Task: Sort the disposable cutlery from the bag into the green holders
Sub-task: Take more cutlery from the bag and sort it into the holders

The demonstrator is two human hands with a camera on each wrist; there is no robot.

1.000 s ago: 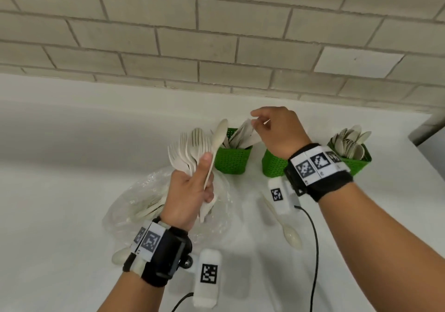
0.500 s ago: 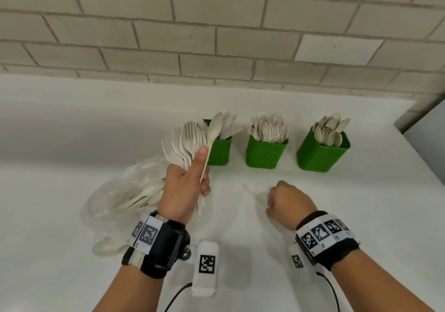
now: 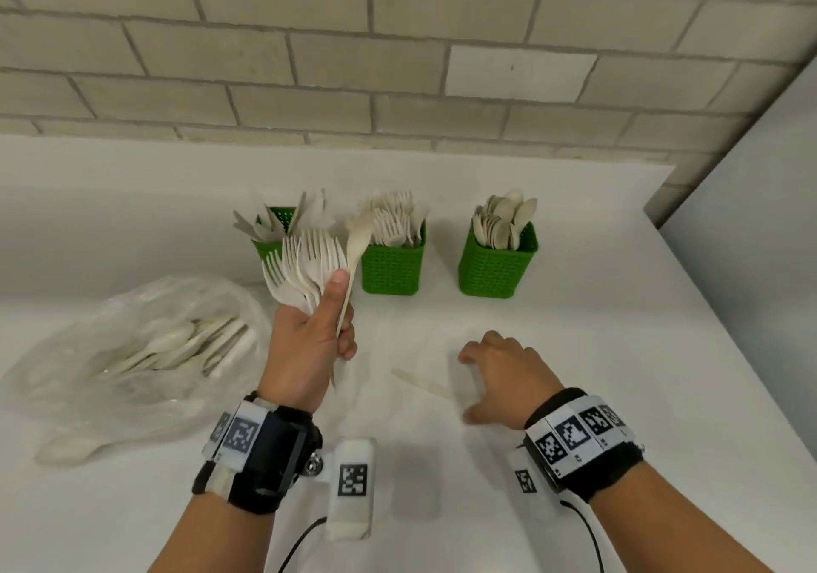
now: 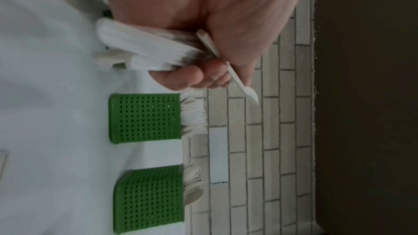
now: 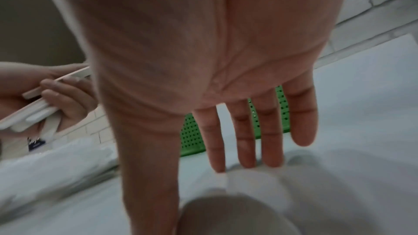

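A white table [image 3: 597, 351] runs back to a pale brick wall [image 3: 309, 63]. At its left edge slumps the clear bag [image 3: 110, 351] of cutlery. The left hand [image 3: 309, 342] grips a fan of forks [image 3: 305, 263] before three green holders [image 3: 391, 269]. The right hand [image 3: 504, 382] hovers with fingers [image 5: 242, 140] spread, over a loose spoon [image 3: 424, 382] lying on open tabletop.

Three green holders [image 3: 391, 265] stand upright in a row; clear bag [image 3: 132, 351] of pale cutlery lies left.

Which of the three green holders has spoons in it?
The rightmost green holder, nearest the table's right edge: rounded spoon bowls stick out of it. The middle holder shows fork tines, the left holder flat knife-like blades.
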